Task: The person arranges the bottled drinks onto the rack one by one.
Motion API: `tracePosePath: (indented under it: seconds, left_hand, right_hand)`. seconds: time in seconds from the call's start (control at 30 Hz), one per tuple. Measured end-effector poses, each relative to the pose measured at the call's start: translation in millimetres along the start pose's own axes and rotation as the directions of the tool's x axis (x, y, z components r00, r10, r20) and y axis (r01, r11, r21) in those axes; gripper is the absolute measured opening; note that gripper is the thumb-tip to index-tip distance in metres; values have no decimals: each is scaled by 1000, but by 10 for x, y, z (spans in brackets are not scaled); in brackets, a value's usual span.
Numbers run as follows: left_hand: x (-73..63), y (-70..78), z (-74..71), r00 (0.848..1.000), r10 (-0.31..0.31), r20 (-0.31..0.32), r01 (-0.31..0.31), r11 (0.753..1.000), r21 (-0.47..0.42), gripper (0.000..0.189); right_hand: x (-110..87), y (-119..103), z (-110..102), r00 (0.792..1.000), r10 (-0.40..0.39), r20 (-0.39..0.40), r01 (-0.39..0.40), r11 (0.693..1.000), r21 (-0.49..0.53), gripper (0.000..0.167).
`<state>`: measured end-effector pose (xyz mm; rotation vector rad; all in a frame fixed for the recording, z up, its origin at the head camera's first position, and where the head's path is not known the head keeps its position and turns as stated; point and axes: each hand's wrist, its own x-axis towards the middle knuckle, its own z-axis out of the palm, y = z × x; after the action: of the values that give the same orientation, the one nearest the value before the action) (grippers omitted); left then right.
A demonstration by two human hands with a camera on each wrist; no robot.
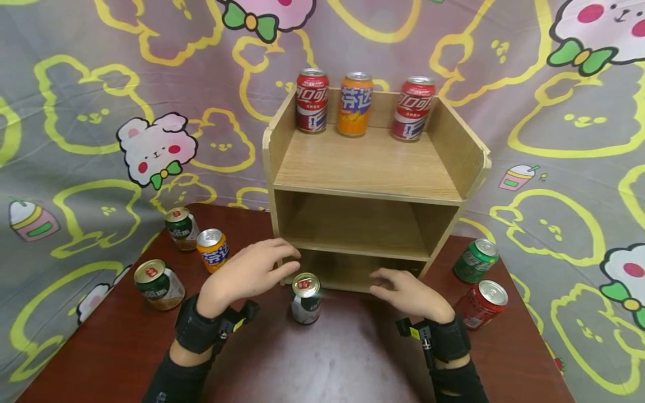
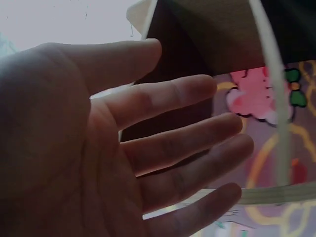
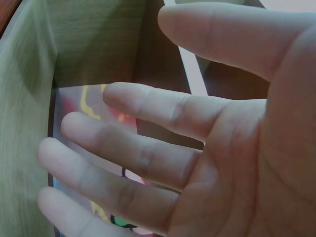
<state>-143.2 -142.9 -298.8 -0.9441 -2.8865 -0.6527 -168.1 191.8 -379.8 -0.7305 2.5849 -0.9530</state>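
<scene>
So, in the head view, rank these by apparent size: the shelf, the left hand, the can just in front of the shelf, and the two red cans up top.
1. Wooden shelf
2. Left hand
3. Left red can and right red can: too alike to rank
4. Front can

The front can (image 1: 307,307) is green and whitish, gold-topped; the shelf (image 1: 363,165) shows tan woodgrain, the grey cloth (image 1: 75,33) yellow outlines

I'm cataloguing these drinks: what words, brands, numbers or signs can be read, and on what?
"可口可": upper left red can
"可口可": upper right red can
"芬达": upper orange can
"芬达": lower orange can
Too small or blurred: lettering on three gold-topped cans, green can, lower red can; all finer print. No readable numbers.
</scene>
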Motion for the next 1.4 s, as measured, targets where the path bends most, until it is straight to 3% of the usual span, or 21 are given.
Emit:
tracePosePath:
  seconds: [0.17, 0.37, 0.73, 0.93, 1.1, 1.4]
  left_hand:
    - [-44, -110, 248, 998, -49, 32, 51, 997, -56, 26]
    - [-75, -199, 381, 996, -91, 17, 92, 993, -78, 25]
    - [-50, -347, 516, 990, -138, 19, 139, 990, -37, 21]
    - [-52, -383, 564, 972, -230, 49, 231, 973, -18, 31]
    - [-42, -408, 599, 953, -292, 85, 293, 956, -6, 44]
    - [-61, -443, 592, 949, -294, 117, 293, 956, 26, 41]
  right_hand:
    - [11, -21, 23, 1000, -5, 7, 5, 1000, 5, 43]
    - [20, -35, 53, 999, -35, -12, 35, 999, -32, 43]
    - [129, -192, 239, 989, -114, -90, 107, 991, -85, 47]
    - [266, -317, 474, 980, -149, -128, 136, 985, -110, 55]
    - [422, -422, 623, 983, -151, -107, 140, 985, -103, 69]
    - [685, -548, 752, 982, -189, -15, 188, 982, -31, 83]
